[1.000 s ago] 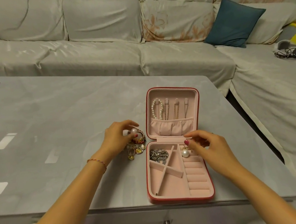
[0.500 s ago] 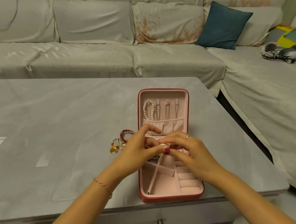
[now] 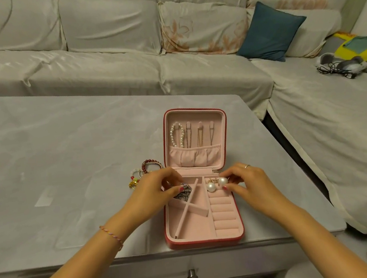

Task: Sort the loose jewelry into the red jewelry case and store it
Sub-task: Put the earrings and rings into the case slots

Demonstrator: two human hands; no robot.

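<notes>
Near the frame's lower centre I see the red jewelry case (image 3: 205,241) open at the table (image 3: 66,151) front edge, long axis running away from me, lid lying back. My left hand (image 3: 154,191) pinches a silver chain (image 3: 184,192); my right hand (image 3: 248,183) pinches a pearl earring (image 3: 222,180). Loose bracelets (image 3: 146,170) crowd the case's left; bare tabletop spreads beyond.

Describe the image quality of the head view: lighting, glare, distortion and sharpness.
Head view: soft, even indoor light with only faint shadows under the hands; pale reflected patches glare on the table at left; wide-angle distortion bows the sofa and table edges; the red jewelry case and pearl earrings look reasonably sharp, while the silver chain under the left hand stays indistinct.
</notes>
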